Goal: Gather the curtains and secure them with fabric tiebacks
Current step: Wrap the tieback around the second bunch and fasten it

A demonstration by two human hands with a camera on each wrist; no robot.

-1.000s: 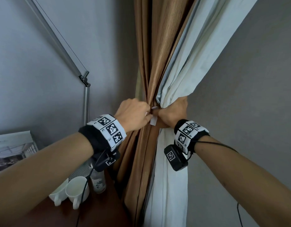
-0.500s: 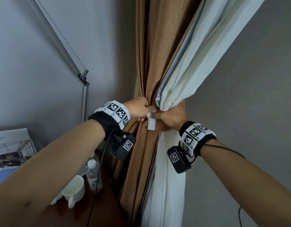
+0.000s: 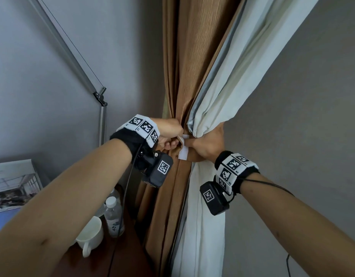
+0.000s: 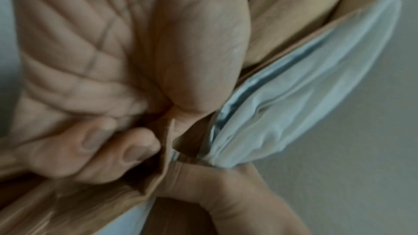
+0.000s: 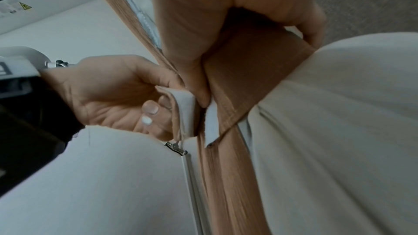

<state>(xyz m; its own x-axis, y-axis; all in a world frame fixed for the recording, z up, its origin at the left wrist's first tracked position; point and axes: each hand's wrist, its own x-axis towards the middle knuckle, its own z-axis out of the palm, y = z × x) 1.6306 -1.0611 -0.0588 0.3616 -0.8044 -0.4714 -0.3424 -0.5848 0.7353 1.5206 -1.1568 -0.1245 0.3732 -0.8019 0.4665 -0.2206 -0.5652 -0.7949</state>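
A brown curtain (image 3: 189, 62) and its pale lining (image 3: 230, 72) hang gathered into one bundle in a room corner. A brown fabric tieback (image 5: 253, 78) wraps the bundle; each end carries a white fastening strip (image 5: 211, 122). My left hand (image 3: 169, 134) grips one tieback end (image 5: 183, 112) at the left of the bundle, fingers curled. My right hand (image 3: 207, 144) wraps the bundle from the right, its thumb (image 5: 201, 94) pressing the other tieback end against the curtain. The two white strips sit close together, slightly apart. The left wrist view shows curled fingers (image 4: 95, 142) against the folded fabric.
A floor lamp's metal arm (image 3: 73, 54) and post (image 3: 102, 124) stand to the left. Below on a dark wooden table (image 3: 130, 258) are a white cup (image 3: 90, 234) and a water bottle (image 3: 113, 216). A framed picture (image 3: 13, 184) leans at the far left. Grey walls close both sides.
My left wrist has rolled so its camera box now hangs below, and the hand has drawn its tieback end closer to the right hand's end. The right hand stays put.
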